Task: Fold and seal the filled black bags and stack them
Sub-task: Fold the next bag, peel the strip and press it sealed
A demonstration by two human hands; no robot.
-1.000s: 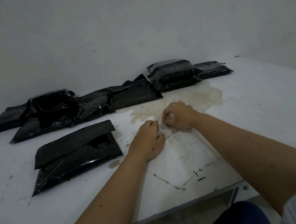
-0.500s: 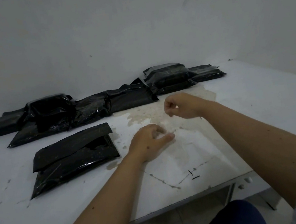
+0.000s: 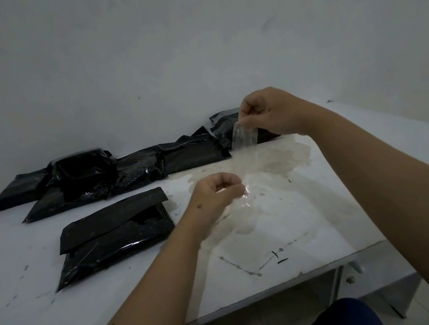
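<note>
Bags (image 3: 103, 177) of black plastic lay in a loose row along the far edge of the tabletop (image 3: 381, 192), from the far left corner toward the middle, some overlapping their neighbours. One more filled bag (image 3: 115, 234) lay apart from the row, nearer the left side, its flap (image 3: 112, 217) folded over the top but lifted along one edge. What the bags held could not be told through the dark plastic.

A strip of clear tape (image 3: 243, 140) stretched between both hands above the middle of the tabletop. The right hand (image 3: 270, 114) was raised toward the far edge and pinched the tape's upper end between thumb and fingertips, in front of the bags at the right end of the row. The left hand (image 3: 218, 192) sat lower, fingers curled, pinching the tape's lower end just above the surface.

Beneath the hands the white top carried a wide, pale stain (image 3: 272, 164). Open room lay to the right of the hands out to the right edge, and along the near edge, where faint lines (image 3: 252, 266) and small dark marks showed. A grey wall (image 3: 188, 40) rose behind the far edge.
</note>
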